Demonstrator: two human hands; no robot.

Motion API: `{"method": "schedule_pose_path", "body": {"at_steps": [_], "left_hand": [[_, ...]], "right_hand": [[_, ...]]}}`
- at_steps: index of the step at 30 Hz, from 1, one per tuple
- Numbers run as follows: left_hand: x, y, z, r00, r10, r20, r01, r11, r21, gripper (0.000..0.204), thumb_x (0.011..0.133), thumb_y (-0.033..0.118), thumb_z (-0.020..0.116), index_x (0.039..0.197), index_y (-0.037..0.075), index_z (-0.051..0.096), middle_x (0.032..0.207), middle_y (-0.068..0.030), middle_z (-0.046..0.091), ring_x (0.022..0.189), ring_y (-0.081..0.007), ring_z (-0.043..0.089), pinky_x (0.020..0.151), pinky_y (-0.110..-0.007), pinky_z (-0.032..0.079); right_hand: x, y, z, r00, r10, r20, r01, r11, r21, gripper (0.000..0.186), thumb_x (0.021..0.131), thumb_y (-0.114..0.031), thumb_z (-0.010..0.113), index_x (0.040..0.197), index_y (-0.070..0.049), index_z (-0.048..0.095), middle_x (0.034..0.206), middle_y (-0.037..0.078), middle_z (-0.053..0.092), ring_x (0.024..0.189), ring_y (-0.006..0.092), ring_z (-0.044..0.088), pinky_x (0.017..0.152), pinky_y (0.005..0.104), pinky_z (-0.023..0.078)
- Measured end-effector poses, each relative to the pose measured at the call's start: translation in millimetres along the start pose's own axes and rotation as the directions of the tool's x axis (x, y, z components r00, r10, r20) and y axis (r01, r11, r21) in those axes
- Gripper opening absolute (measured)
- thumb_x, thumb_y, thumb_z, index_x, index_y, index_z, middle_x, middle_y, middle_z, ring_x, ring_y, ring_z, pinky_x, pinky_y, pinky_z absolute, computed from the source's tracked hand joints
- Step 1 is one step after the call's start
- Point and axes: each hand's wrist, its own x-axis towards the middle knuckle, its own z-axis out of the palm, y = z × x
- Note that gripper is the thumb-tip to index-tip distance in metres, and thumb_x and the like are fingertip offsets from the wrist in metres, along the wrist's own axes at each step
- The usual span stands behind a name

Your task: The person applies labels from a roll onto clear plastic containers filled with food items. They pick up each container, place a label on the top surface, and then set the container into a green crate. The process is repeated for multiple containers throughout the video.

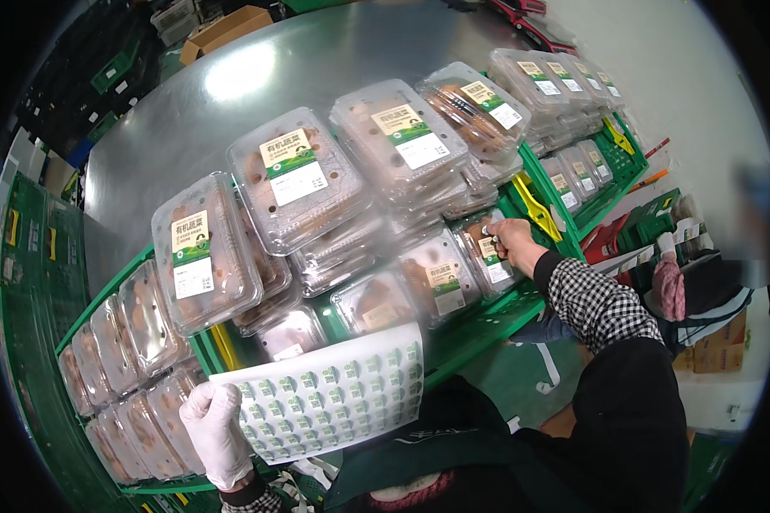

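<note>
My left hand (216, 434), in a white glove, grips the left edge of a sheet of stickers (334, 395). Rows of small green-and-white labels cover the sheet, which hangs in front of a green crate. My bare right hand (517, 243) reaches to the crate's right end, its fingers bent together against the lid of a clear plastic clamshell box (498, 272). Whatever sits between those fingertips is too small to make out. Beside that box lies another clamshell box (432, 286) with a green-and-cream label and brownish contents.
Stacked clamshell boxes (295, 175) rise behind the crate on a shiny metal table (167, 128). Further green crates hold boxes at left and right. A yellow crate handle (535, 208) is near my right hand. An open cardboard box (222, 32) stands at the back.
</note>
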Motion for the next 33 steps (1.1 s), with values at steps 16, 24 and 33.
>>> {"method": "schedule_pose_path", "body": {"at_steps": [16,24,33], "left_hand": [[-14,0,-34,0.968,0.093,-0.234,-0.111,0.992,-0.065,0.012,0.088,0.010,0.067,0.085,-0.001,0.065,0.080,-0.0026,0.066,0.073,-0.0081,0.057,0.073,-0.023,0.044],[-24,-10,-4,0.967,0.091,-0.238,-0.076,0.995,0.070,0.012,0.085,0.009,0.065,0.087,-0.003,0.066,0.082,-0.0010,0.062,0.073,-0.0082,0.053,0.070,-0.024,0.041],[-28,3,66,0.996,0.084,0.009,-0.084,0.996,-0.039,0.034,0.083,0.006,0.069,0.114,-0.004,0.062,0.099,-0.0050,0.067,0.088,-0.0098,0.061,0.077,-0.023,0.048]], "right_hand": [[-48,17,71,0.635,-0.649,0.418,0.747,0.380,-0.546,0.030,0.077,-0.011,0.072,0.094,0.002,0.051,0.086,0.018,0.063,0.083,0.0351,0.064,0.068,0.0441,0.049],[-128,-51,47,0.600,-0.539,0.591,0.710,0.700,-0.082,0.016,0.091,-0.014,0.062,0.098,0.000,0.059,0.084,0.006,0.064,0.077,0.0189,0.063,0.066,0.0333,0.049],[-204,-71,21,0.285,-0.438,0.853,0.449,0.847,0.285,0.023,0.090,-0.013,0.064,0.106,0.003,0.062,0.093,0.002,0.064,0.083,0.0059,0.057,0.073,0.0214,0.048]]}}
